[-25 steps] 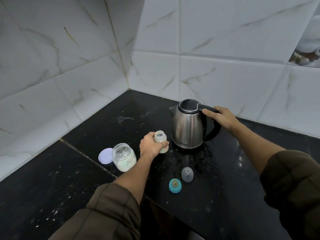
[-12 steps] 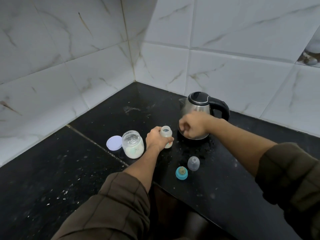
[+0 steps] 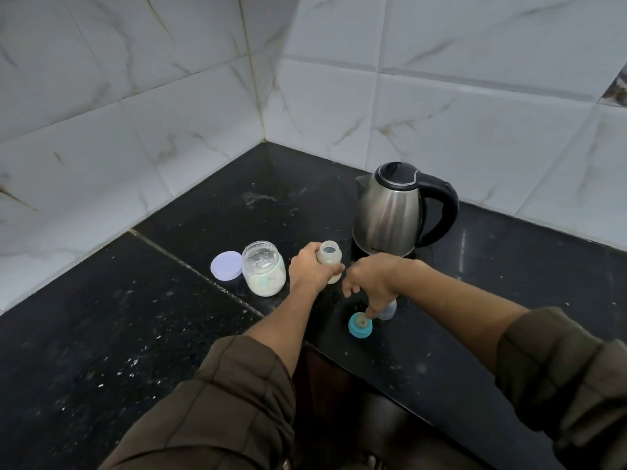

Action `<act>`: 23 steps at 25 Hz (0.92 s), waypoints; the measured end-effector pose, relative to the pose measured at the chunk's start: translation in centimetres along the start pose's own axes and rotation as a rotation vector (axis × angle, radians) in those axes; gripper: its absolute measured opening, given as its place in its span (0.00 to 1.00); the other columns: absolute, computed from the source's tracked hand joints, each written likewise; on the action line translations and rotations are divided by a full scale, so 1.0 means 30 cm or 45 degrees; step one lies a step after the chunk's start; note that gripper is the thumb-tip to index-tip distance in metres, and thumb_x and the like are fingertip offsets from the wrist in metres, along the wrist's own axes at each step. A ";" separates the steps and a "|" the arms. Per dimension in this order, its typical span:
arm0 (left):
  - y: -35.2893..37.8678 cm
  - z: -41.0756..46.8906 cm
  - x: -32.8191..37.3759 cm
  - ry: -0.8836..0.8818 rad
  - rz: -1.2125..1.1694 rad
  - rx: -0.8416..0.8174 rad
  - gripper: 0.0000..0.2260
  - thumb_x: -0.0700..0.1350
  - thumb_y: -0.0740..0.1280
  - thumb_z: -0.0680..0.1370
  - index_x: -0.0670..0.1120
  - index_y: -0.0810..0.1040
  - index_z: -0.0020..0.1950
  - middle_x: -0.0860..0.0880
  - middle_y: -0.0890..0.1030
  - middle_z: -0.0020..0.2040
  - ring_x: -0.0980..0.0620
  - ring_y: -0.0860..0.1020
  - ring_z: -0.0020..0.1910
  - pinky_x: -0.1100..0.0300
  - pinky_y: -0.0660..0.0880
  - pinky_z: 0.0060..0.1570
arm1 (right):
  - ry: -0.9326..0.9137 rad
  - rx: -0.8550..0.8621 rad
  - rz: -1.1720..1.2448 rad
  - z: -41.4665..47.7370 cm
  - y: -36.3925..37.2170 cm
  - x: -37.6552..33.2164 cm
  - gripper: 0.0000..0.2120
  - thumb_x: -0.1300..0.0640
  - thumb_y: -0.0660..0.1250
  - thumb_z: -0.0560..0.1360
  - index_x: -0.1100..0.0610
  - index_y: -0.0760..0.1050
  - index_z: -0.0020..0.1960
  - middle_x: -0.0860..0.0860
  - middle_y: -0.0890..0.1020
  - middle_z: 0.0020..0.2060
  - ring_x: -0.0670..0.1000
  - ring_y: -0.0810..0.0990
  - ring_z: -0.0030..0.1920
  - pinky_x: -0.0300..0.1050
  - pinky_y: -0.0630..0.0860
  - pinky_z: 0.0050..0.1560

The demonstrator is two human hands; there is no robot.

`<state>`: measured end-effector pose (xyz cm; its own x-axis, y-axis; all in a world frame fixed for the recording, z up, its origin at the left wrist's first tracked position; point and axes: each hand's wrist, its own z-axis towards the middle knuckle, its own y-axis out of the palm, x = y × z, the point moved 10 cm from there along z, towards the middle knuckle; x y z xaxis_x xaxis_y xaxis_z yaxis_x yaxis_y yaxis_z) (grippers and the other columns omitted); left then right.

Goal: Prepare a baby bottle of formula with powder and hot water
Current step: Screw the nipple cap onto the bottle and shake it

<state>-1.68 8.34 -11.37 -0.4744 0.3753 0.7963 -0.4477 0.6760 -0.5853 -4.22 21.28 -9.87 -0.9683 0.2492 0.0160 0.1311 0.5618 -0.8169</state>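
Note:
An open baby bottle [image 3: 330,256] stands upright on the black counter, and my left hand [image 3: 310,271] is wrapped around it. My right hand [image 3: 371,278] hangs over the teal nipple ring [image 3: 359,326], one fingertip touching its top; nothing is lifted. A clear bottle cap [image 3: 388,312] sits just behind that fingertip, partly hidden by the hand. The steel kettle [image 3: 390,212] with a black handle stands shut behind the bottle. An open powder jar [image 3: 264,269] with white formula stands left of the bottle.
The jar's pale lid [image 3: 225,266] lies flat left of the jar. White marble tiles [image 3: 169,106] form a corner behind. The counter's front edge [image 3: 339,351] runs under my forearms, with a dark gap below.
My right hand let go of the kettle handle, crossed in front of the kettle and came down onto the teal ring. My left hand kept hold of the bottle.

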 end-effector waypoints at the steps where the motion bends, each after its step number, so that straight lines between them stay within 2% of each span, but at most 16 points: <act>1: 0.001 -0.003 -0.003 0.002 -0.009 -0.001 0.26 0.52 0.82 0.64 0.53 0.79 0.60 0.54 0.85 0.52 0.53 0.82 0.54 0.49 0.79 0.59 | -0.025 -0.008 -0.008 0.006 0.011 -0.014 0.30 0.45 0.78 0.70 0.44 0.73 0.70 0.44 0.78 0.60 0.51 0.79 0.59 0.51 0.80 0.56; 6: 0.006 -0.002 -0.017 0.006 -0.006 -0.006 0.28 0.55 0.82 0.63 0.53 0.79 0.60 0.55 0.85 0.52 0.53 0.82 0.54 0.49 0.78 0.59 | -0.115 -0.068 -0.016 0.022 0.041 -0.061 0.33 0.49 0.79 0.69 0.45 0.70 0.71 0.47 0.75 0.61 0.52 0.75 0.61 0.49 0.78 0.52; 9: 0.006 -0.002 -0.019 0.013 -0.007 -0.010 0.28 0.55 0.82 0.63 0.52 0.79 0.61 0.55 0.84 0.52 0.53 0.81 0.55 0.48 0.78 0.59 | -0.129 -0.085 -0.082 0.019 0.054 -0.081 0.34 0.46 0.80 0.67 0.45 0.70 0.70 0.48 0.74 0.62 0.52 0.75 0.60 0.53 0.80 0.53; 13: 0.006 -0.006 -0.018 0.015 0.009 -0.007 0.27 0.54 0.82 0.65 0.52 0.79 0.61 0.55 0.84 0.53 0.53 0.81 0.55 0.49 0.78 0.60 | -0.196 -0.055 -0.242 0.018 0.085 -0.125 0.24 0.43 0.77 0.71 0.48 0.74 0.62 0.50 0.76 0.60 0.53 0.77 0.57 0.51 0.79 0.50; 16: 0.004 -0.008 -0.013 0.023 0.028 -0.002 0.25 0.53 0.82 0.65 0.52 0.79 0.60 0.55 0.84 0.51 0.52 0.81 0.55 0.50 0.77 0.59 | -0.140 -0.011 -0.155 0.013 0.079 -0.105 0.18 0.44 0.75 0.71 0.47 0.74 0.57 0.50 0.78 0.55 0.53 0.78 0.53 0.52 0.80 0.49; 18: 0.002 -0.011 -0.013 0.018 0.019 0.003 0.24 0.52 0.82 0.65 0.53 0.80 0.58 0.55 0.84 0.49 0.52 0.81 0.53 0.51 0.78 0.57 | -0.036 0.113 -0.023 -0.010 0.010 -0.048 0.19 0.43 0.75 0.69 0.46 0.75 0.56 0.47 0.79 0.53 0.52 0.79 0.50 0.51 0.80 0.47; 20: 0.003 -0.015 -0.015 0.013 -0.001 0.001 0.25 0.52 0.82 0.63 0.54 0.81 0.59 0.55 0.85 0.49 0.52 0.82 0.53 0.51 0.79 0.57 | 0.080 0.349 0.099 -0.052 -0.112 0.036 0.21 0.43 0.76 0.67 0.46 0.77 0.56 0.45 0.79 0.52 0.51 0.79 0.50 0.48 0.78 0.47; 23: 0.005 -0.021 -0.011 0.029 0.008 -0.012 0.27 0.52 0.82 0.63 0.54 0.81 0.61 0.54 0.85 0.51 0.53 0.82 0.52 0.51 0.79 0.58 | 0.227 0.636 0.308 -0.111 -0.274 0.161 0.20 0.42 0.76 0.65 0.45 0.79 0.55 0.44 0.79 0.51 0.51 0.79 0.51 0.49 0.78 0.50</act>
<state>-1.12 8.70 -11.63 -0.4597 0.3942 0.7958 -0.4372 0.6795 -0.5892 -9.27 20.48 -1.17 -0.8670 0.4772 -0.1434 0.1859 0.0428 -0.9816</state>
